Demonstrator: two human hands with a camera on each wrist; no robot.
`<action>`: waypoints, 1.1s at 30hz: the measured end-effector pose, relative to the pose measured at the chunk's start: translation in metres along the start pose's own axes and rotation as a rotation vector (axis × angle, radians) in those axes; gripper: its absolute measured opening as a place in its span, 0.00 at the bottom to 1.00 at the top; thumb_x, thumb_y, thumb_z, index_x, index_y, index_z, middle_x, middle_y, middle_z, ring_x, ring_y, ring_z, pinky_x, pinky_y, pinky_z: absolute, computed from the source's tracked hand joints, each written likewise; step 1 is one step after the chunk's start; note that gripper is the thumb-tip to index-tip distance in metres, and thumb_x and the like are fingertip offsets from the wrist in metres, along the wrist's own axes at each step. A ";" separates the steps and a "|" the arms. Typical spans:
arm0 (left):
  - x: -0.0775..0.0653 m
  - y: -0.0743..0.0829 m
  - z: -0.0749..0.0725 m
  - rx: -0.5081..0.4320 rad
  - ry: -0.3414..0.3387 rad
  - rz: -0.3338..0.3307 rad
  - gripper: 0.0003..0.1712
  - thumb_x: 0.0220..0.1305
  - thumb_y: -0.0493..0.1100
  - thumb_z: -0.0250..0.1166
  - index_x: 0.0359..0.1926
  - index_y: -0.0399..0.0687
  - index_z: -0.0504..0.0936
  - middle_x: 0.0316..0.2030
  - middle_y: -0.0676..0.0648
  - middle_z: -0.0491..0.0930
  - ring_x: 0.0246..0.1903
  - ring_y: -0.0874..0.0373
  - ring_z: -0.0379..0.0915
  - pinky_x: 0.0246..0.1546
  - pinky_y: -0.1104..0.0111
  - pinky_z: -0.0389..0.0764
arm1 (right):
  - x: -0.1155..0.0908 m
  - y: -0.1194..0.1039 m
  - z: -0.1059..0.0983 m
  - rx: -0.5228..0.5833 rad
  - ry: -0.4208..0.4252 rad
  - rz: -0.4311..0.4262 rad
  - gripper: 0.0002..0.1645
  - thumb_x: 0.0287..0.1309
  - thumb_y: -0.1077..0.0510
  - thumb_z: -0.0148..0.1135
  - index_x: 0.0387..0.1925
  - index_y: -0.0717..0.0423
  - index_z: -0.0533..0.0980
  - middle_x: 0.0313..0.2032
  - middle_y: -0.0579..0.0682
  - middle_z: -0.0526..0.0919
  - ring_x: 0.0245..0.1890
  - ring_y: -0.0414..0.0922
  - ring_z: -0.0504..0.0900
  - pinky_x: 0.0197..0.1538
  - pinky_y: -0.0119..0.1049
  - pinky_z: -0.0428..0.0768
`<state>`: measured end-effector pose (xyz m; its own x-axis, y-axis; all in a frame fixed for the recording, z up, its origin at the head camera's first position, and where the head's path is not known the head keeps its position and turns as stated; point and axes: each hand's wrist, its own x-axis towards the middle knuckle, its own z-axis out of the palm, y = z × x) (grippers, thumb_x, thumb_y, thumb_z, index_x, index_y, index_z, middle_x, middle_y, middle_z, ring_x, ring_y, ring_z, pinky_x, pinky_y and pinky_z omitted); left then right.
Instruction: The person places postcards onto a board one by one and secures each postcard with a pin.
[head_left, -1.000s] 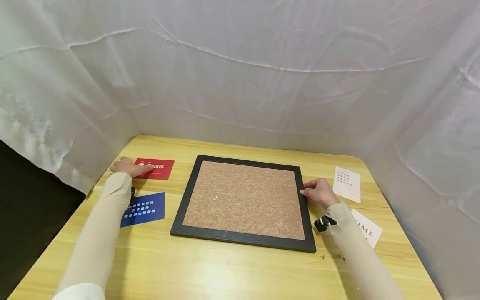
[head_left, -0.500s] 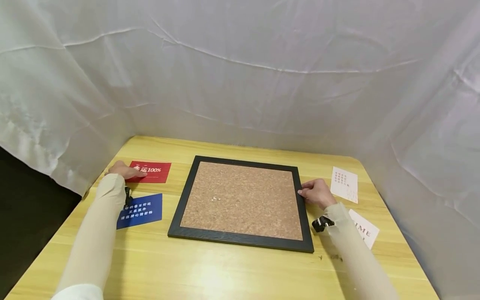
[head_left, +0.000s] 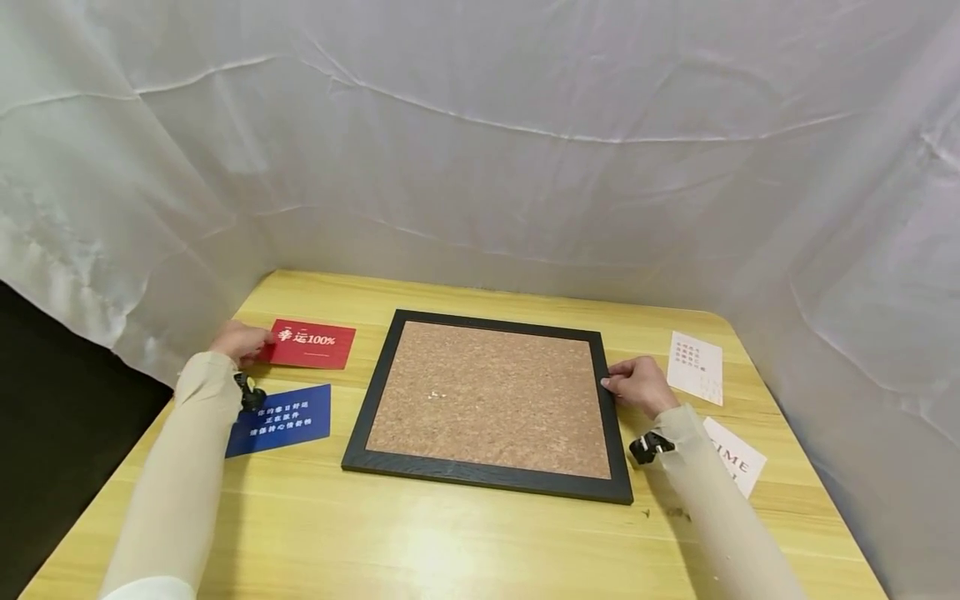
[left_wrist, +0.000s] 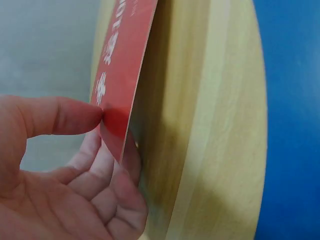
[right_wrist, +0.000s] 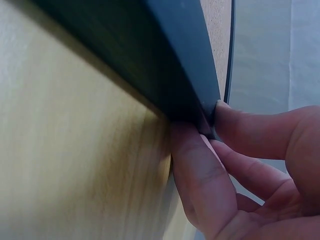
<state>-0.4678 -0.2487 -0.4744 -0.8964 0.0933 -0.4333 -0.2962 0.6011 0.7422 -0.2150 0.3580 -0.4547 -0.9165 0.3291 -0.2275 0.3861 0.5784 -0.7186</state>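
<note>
At the left, my left hand (head_left: 242,342) pinches the near-left end of a red card (head_left: 313,343) printed with white characters and "100%". In the left wrist view the thumb presses the printed face of the red card (left_wrist: 122,65), and the curled fingers are behind it. A cork board (head_left: 491,396) in a black frame (head_left: 487,476) lies mid-table. My right hand (head_left: 639,383) grips the frame's right side. In the right wrist view the thumb rests on the top face of the black frame (right_wrist: 182,50), with fingers against its outer edge.
A blue card (head_left: 281,421) with white characters lies below the red one, partly under the left wrist camera. Two white cards lie at the right: a text card (head_left: 695,368) and a lettered card (head_left: 738,457) partly behind the right forearm. A white curtain (head_left: 480,167) encloses the table.
My left hand has drawn back left from over the red card to its end and now pinches it, uncovering more print. My right hand keeps its place on the frame.
</note>
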 end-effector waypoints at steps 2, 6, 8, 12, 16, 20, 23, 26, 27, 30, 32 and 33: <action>-0.001 -0.002 -0.003 -0.112 -0.058 0.003 0.20 0.71 0.43 0.59 0.55 0.31 0.71 0.22 0.60 0.75 0.23 0.65 0.71 0.28 0.72 0.76 | 0.000 0.001 0.000 0.007 -0.001 0.000 0.24 0.69 0.63 0.62 0.60 0.77 0.75 0.54 0.74 0.83 0.39 0.44 0.88 0.47 0.42 0.89; -0.004 -0.008 -0.007 -0.242 -0.141 0.010 0.21 0.74 0.44 0.57 0.59 0.34 0.68 0.22 0.66 0.78 0.25 0.71 0.72 0.32 0.76 0.77 | 0.000 0.001 -0.001 0.008 -0.002 -0.003 0.24 0.69 0.63 0.63 0.60 0.77 0.76 0.54 0.74 0.83 0.39 0.44 0.89 0.46 0.42 0.89; -0.004 -0.011 -0.008 -0.275 -0.162 0.018 0.25 0.75 0.45 0.57 0.63 0.33 0.66 0.24 0.67 0.79 0.28 0.71 0.75 0.35 0.76 0.79 | 0.000 0.001 -0.001 0.007 -0.003 -0.004 0.24 0.69 0.63 0.63 0.60 0.77 0.76 0.54 0.74 0.83 0.39 0.45 0.89 0.46 0.42 0.89; -0.008 -0.011 -0.007 -0.369 -0.188 0.025 0.23 0.76 0.46 0.58 0.62 0.36 0.68 0.26 0.66 0.82 0.30 0.69 0.78 0.36 0.76 0.81 | -0.001 0.000 -0.001 0.002 -0.004 -0.007 0.24 0.70 0.63 0.62 0.60 0.77 0.75 0.54 0.74 0.83 0.40 0.45 0.89 0.46 0.42 0.89; -0.012 -0.010 -0.006 -0.479 -0.213 0.026 0.07 0.75 0.44 0.59 0.46 0.45 0.75 0.26 0.62 0.84 0.27 0.68 0.78 0.33 0.76 0.81 | -0.001 0.000 -0.001 0.001 0.000 -0.004 0.24 0.70 0.63 0.63 0.60 0.77 0.75 0.54 0.74 0.83 0.39 0.45 0.88 0.46 0.42 0.89; -0.013 -0.010 -0.006 -0.563 -0.240 0.028 0.10 0.76 0.43 0.58 0.33 0.53 0.78 0.26 0.60 0.85 0.25 0.67 0.78 0.32 0.76 0.80 | -0.001 0.000 0.001 -0.006 0.006 -0.010 0.23 0.69 0.64 0.63 0.59 0.77 0.76 0.53 0.74 0.83 0.40 0.45 0.88 0.46 0.41 0.89; -0.014 -0.010 -0.007 -0.595 -0.254 0.035 0.15 0.77 0.44 0.58 0.29 0.57 0.81 0.26 0.60 0.85 0.26 0.67 0.78 0.32 0.75 0.80 | 0.000 0.000 0.001 -0.009 0.011 -0.015 0.23 0.69 0.64 0.62 0.59 0.77 0.76 0.53 0.74 0.83 0.40 0.46 0.88 0.46 0.41 0.89; -0.014 -0.010 -0.006 -0.615 -0.266 0.046 0.18 0.77 0.45 0.58 0.27 0.59 0.83 0.27 0.60 0.85 0.27 0.66 0.78 0.33 0.75 0.80 | 0.000 0.000 0.001 -0.010 0.011 -0.012 0.23 0.69 0.64 0.63 0.59 0.77 0.76 0.53 0.74 0.83 0.40 0.45 0.88 0.46 0.41 0.89; -0.014 -0.009 -0.006 -0.623 -0.274 0.052 0.18 0.78 0.45 0.58 0.27 0.59 0.83 0.28 0.60 0.85 0.27 0.66 0.78 0.33 0.76 0.80 | 0.000 0.000 0.001 -0.012 0.011 -0.009 0.23 0.69 0.64 0.63 0.59 0.77 0.76 0.53 0.74 0.84 0.40 0.45 0.88 0.46 0.41 0.89; -0.017 -0.006 -0.004 -0.632 -0.291 0.073 0.11 0.78 0.46 0.58 0.35 0.55 0.82 0.30 0.60 0.85 0.30 0.66 0.78 0.35 0.76 0.80 | 0.000 0.001 0.001 -0.015 0.011 -0.003 0.24 0.69 0.64 0.64 0.59 0.77 0.76 0.53 0.74 0.83 0.40 0.46 0.88 0.46 0.42 0.89; -0.018 -0.003 -0.003 -0.636 -0.303 0.092 0.08 0.78 0.46 0.58 0.38 0.55 0.81 0.32 0.60 0.84 0.32 0.66 0.78 0.36 0.76 0.80 | 0.000 0.000 0.000 -0.018 0.012 -0.003 0.24 0.69 0.64 0.64 0.60 0.77 0.76 0.54 0.74 0.83 0.40 0.46 0.88 0.47 0.42 0.89; -0.019 -0.001 -0.003 -0.635 -0.308 0.105 0.06 0.78 0.46 0.59 0.40 0.54 0.80 0.33 0.60 0.84 0.33 0.66 0.78 0.37 0.76 0.80 | -0.001 0.000 0.000 -0.018 0.012 -0.004 0.24 0.69 0.64 0.64 0.60 0.77 0.76 0.54 0.74 0.83 0.41 0.46 0.88 0.47 0.43 0.89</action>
<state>-0.4514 -0.2531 -0.4656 -0.8244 0.4018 -0.3986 -0.4324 0.0075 0.9017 -0.2146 0.3577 -0.4545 -0.9167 0.3354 -0.2172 0.3846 0.5929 -0.7075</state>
